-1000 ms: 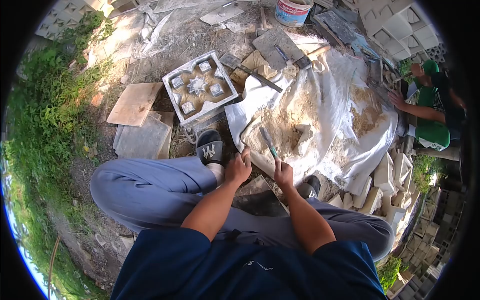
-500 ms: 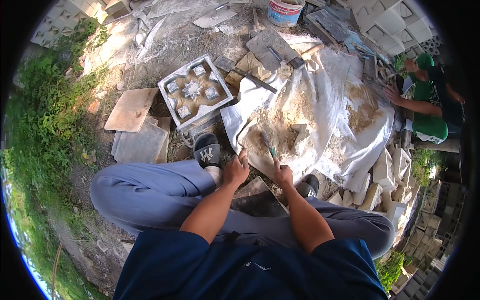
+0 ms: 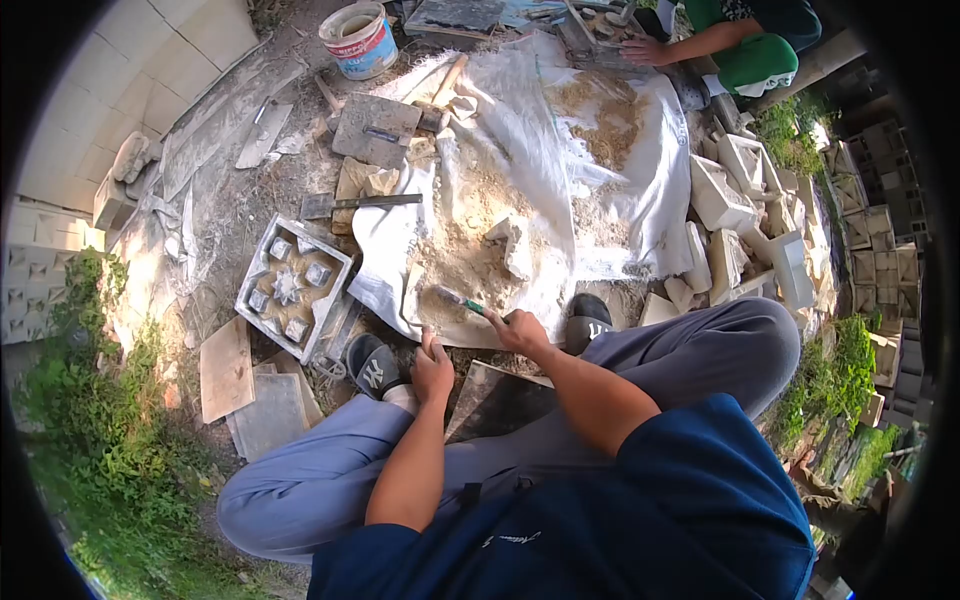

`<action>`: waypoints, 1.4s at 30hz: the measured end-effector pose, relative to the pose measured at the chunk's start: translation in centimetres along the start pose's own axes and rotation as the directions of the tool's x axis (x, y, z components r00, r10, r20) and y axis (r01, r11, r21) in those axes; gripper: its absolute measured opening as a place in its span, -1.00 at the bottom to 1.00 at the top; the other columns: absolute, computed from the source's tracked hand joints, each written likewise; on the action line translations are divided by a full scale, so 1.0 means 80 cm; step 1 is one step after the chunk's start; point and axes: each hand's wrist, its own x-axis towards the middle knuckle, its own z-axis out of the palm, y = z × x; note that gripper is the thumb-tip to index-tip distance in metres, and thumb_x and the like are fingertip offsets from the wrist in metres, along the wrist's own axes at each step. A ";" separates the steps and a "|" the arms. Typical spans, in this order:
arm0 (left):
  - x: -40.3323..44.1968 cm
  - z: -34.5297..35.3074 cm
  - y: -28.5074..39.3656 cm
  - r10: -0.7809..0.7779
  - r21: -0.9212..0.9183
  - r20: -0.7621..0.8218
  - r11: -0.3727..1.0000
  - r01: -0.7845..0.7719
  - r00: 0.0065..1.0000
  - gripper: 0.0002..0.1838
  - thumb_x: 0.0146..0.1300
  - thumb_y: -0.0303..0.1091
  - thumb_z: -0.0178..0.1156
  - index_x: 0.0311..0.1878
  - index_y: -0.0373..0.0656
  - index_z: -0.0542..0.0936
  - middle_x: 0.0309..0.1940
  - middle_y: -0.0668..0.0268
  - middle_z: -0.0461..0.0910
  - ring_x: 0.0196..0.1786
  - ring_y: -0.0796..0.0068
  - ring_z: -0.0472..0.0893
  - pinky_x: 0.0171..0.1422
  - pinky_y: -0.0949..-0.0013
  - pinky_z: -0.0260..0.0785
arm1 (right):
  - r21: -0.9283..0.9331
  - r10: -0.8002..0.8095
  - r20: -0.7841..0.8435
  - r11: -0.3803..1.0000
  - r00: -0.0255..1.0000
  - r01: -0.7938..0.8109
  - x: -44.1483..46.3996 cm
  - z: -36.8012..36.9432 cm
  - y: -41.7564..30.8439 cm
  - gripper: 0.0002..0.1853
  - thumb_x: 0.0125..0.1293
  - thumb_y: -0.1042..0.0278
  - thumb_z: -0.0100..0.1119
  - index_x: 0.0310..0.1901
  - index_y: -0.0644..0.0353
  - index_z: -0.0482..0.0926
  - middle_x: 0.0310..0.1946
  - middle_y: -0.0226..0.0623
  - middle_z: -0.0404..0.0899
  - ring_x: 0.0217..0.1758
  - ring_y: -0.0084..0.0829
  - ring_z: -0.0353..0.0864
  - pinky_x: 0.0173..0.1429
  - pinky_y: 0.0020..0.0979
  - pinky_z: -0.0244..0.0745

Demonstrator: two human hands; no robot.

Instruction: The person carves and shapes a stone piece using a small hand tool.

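Observation:
My right hand [image 3: 519, 332] is closed around the green handle of a small trowel [image 3: 460, 300], whose narrow blade touches the sandy powder [image 3: 480, 210] on a white woven sack [image 3: 545, 150]. Close by on the left, my left hand [image 3: 432, 372] grips a thin bent tool [image 3: 407, 300] at the sack's near edge; its exact kind is unclear. Left of it lies a square patterned block mould [image 3: 340, 290] with a star in its middle. A pale broken lump [image 3: 515, 245] rests on the powder.
A paint bucket [image 3: 358, 42] stands at the back. Near it lie a plastering float [image 3: 375, 130], a hammer [image 3: 433, 117] and a flat bar [image 3: 380, 201]. Flat boards [image 3: 228, 368] sit at left, cast blocks [image 3: 722, 195] at right. Another person's hand [image 3: 648, 50] works at the far right.
The view has swung to the right, so the scene sits further left. My right hand's trowel now points further left, towards the left hand's tool. Both hands keep their tools.

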 end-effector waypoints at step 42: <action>0.004 0.009 0.005 0.016 -0.159 0.014 0.987 -0.013 1.000 -0.43 0.42 0.10 -0.06 0.01 -0.31 0.55 -0.10 -0.23 0.63 0.02 -0.28 0.58 0.15 -0.13 0.39 | 0.045 -0.142 -0.092 0.988 0.985 0.147 0.019 -0.003 -0.014 -0.48 0.29 -0.08 0.22 -0.40 0.37 0.65 -0.40 0.24 0.62 -0.22 0.24 0.62 -0.08 0.05 0.51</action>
